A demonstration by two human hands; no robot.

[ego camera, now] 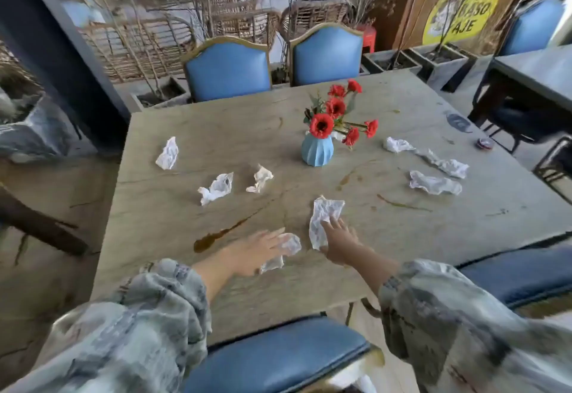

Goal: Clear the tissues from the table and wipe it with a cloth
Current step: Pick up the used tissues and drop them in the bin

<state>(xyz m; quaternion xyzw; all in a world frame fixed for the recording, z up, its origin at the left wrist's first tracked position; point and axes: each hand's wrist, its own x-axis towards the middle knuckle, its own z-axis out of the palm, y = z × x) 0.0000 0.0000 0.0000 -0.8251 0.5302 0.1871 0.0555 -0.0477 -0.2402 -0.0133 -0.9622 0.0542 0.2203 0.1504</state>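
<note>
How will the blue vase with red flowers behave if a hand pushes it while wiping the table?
The blue vase looks narrow and its red flowers lean wide to one side, so it may tip rather than slide. It seems ceramic, so probably fragile. The table has wet-looking streaks, so it might slip a little.

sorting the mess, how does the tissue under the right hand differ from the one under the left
The right tissue lies long, fairly flat and mostly uncovered by the right hand; the left tissue is smaller, balled up and partly covered by the left hand. Both are white, crumpled, and on the table.
</note>
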